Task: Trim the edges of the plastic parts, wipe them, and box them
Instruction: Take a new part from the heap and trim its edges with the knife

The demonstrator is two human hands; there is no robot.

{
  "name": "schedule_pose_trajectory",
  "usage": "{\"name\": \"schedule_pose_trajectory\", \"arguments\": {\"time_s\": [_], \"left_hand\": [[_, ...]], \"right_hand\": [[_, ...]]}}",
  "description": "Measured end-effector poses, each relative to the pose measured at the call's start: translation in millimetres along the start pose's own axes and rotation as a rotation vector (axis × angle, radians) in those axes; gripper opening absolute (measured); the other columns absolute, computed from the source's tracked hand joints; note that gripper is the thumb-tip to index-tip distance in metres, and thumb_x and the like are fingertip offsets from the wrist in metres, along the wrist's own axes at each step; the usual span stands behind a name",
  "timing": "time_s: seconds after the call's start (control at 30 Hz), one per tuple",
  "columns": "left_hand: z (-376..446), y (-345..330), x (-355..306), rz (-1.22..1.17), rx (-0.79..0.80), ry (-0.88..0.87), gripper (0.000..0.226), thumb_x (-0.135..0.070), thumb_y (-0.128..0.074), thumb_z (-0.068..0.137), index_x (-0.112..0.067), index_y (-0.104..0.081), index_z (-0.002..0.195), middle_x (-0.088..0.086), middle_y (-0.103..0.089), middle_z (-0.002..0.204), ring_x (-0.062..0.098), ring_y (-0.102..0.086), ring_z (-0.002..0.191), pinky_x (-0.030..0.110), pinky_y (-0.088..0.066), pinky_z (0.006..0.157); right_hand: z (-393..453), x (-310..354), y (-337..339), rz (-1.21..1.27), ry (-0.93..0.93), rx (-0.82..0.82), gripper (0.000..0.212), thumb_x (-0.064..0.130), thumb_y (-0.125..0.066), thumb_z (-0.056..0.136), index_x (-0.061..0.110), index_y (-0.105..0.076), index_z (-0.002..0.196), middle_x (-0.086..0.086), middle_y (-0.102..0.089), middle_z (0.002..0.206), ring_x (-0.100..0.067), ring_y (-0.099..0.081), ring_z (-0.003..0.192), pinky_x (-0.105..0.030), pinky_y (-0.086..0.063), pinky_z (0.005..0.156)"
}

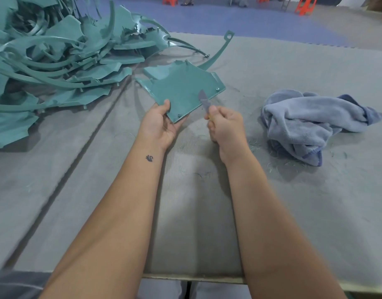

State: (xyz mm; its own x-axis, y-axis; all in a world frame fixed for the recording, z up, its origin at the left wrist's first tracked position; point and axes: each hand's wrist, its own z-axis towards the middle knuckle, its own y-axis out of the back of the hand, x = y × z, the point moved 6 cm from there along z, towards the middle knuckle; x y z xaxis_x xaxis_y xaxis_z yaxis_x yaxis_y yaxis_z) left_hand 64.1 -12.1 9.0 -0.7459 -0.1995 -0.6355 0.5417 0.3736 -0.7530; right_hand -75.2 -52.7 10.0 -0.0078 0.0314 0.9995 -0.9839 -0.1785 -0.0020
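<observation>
We held the plastic part (pixel 181 87) up off the table (pixel 207 212) in our left hand (pixel 162 124), thumb on its upper face near the bottom corner and fingers curled beneath it. Our right hand (pixel 225 128) was closed tight around the handle of a small knife (pixel 203 100), whose blade lay against the part's right-hand edge; the blade was blurred, so we could not tell exactly where it bit.

The chief risk, as we judged it, was the blade slipping. The part was pinched at one corner only, so pressure along the edge could twist it in our grip, and the knife might then skid across the face and score it, or dig in and take off more than the flash. Our left thumb sat near the blade's line, so a stroke running toward it could cut us.

The heap of untrimmed parts (pixel 56 61) lay to the left, well apart, and the blue cloth (pixel 311 119) to the right, near our knife hand. Thin shavings littered the table; any left clinging to the part would call for a careful wipe. No box was in view.
</observation>
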Motion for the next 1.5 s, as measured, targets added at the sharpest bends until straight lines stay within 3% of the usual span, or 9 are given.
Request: {"name": "schedule_pose_trajectory", "arguments": {"time_s": [0.13, 0.33, 0.5, 0.63, 0.83, 1.1, 1.23, 1.37, 1.5], "left_hand": [[-1, 1, -2, -0.015, -0.003, -0.010, 0.025, -0.004, -0.031, 0.104, -0.009, -0.052, 0.115, 0.017, -0.061, 0.126, 0.034, -0.057, 0.121, 0.035, -0.059, 0.066], [1, 1, -3, -0.028, -0.027, -0.014, 0.021, -0.004, -0.036, 0.103, -0.004, -0.057, 0.102, 0.008, -0.070, 0.084, 0.020, -0.069, 0.073, 0.033, -0.058, 0.072], [-1, -5, -3, -0.106, 0.033, 0.031, 0.023, -0.005, -0.036, 0.103, -0.003, -0.058, 0.099, 0.012, -0.070, 0.088, 0.024, -0.068, 0.080, 0.039, -0.058, 0.074], [-3, -6, -3, -0.168, 0.034, 0.060, 0.021, -0.003, -0.037, 0.103, 0.000, -0.057, 0.098, 0.015, -0.073, 0.078, 0.026, -0.072, 0.068, 0.037, -0.059, 0.055], [-2, 8, -7, -0.030, -0.022, 0.075, 0.019, -0.003, -0.038, 0.102, 0.000, -0.056, 0.108, 0.020, -0.063, 0.125, 0.036, -0.060, 0.116, 0.038, -0.061, 0.064], [-8, 4, -10, -0.159, 0.009, 0.080, 0.020, -0.003, -0.039, 0.101, 0.000, -0.059, 0.100, 0.013, -0.070, 0.095, 0.027, -0.066, 0.091, 0.037, -0.058, 0.074], [-11, 1, -10, -0.160, 0.059, 0.113, 0.023, -0.004, -0.037, 0.102, 0.004, -0.057, 0.109, 0.017, -0.072, 0.084, 0.027, -0.071, 0.075, 0.036, -0.059, 0.069], [-11, 1, -11, -0.193, 0.065, 0.113, 0.032, -0.004, -0.036, 0.102, 0.004, -0.049, 0.131, 0.021, -0.064, 0.120, 0.029, -0.067, 0.100, 0.036, -0.060, 0.068], [-12, 5, -15, -0.245, 0.065, 0.126, 0.020, -0.003, -0.039, 0.102, 0.007, -0.054, 0.109, 0.019, -0.070, 0.103, 0.028, -0.071, 0.084, 0.036, -0.061, 0.062]], "right_hand": [[0, 1, 1, 0.050, -0.003, 0.011, 0.036, 0.019, -0.050, 0.099, 0.017, -0.056, 0.064, 0.011, -0.039, 0.041, -0.007, -0.030, 0.039, -0.022, -0.025, 0.042], [-14, 5, -25, -0.314, 0.181, 0.303, 0.035, 0.015, -0.054, 0.096, 0.021, -0.059, 0.062, 0.013, -0.044, 0.038, -0.007, -0.038, 0.044, -0.026, -0.033, 0.055], [-15, 8, -23, -0.221, 0.218, 0.290, 0.034, 0.013, -0.051, 0.098, 0.021, -0.059, 0.065, 0.013, -0.040, 0.039, -0.009, -0.034, 0.046, -0.025, -0.030, 0.051], [-15, 7, -26, -0.196, 0.237, 0.288, 0.033, 0.015, -0.050, 0.099, 0.021, -0.058, 0.067, 0.014, -0.039, 0.042, -0.007, -0.034, 0.045, -0.024, -0.030, 0.048], [-2, 7, 7, 0.202, 0.125, 0.068, 0.028, 0.018, -0.045, 0.102, 0.017, -0.057, 0.076, 0.005, -0.044, 0.053, -0.008, -0.036, 0.046, -0.019, -0.031, 0.044], [-18, 11, -27, -0.204, 0.300, 0.426, 0.025, 0.011, -0.054, 0.097, 0.020, -0.065, 0.077, 0.004, -0.058, 0.061, -0.010, -0.047, 0.057, -0.021, -0.043, 0.059], [-16, 11, -25, -0.198, 0.302, 0.375, 0.028, 0.010, -0.053, 0.097, 0.023, -0.064, 0.075, 0.003, -0.058, 0.063, -0.012, -0.049, 0.061, -0.026, -0.044, 0.064], [-12, 13, -13, -0.050, 0.295, 0.238, 0.028, 0.012, -0.051, 0.098, 0.024, -0.063, 0.075, 0.009, -0.053, 0.059, -0.005, -0.048, 0.058, -0.018, -0.043, 0.061], [-5, 10, 6, 0.189, 0.187, 0.050, 0.027, 0.018, -0.047, 0.101, 0.018, -0.061, 0.079, 0.007, -0.052, 0.058, -0.006, -0.048, 0.054, -0.021, -0.044, 0.059]]}}
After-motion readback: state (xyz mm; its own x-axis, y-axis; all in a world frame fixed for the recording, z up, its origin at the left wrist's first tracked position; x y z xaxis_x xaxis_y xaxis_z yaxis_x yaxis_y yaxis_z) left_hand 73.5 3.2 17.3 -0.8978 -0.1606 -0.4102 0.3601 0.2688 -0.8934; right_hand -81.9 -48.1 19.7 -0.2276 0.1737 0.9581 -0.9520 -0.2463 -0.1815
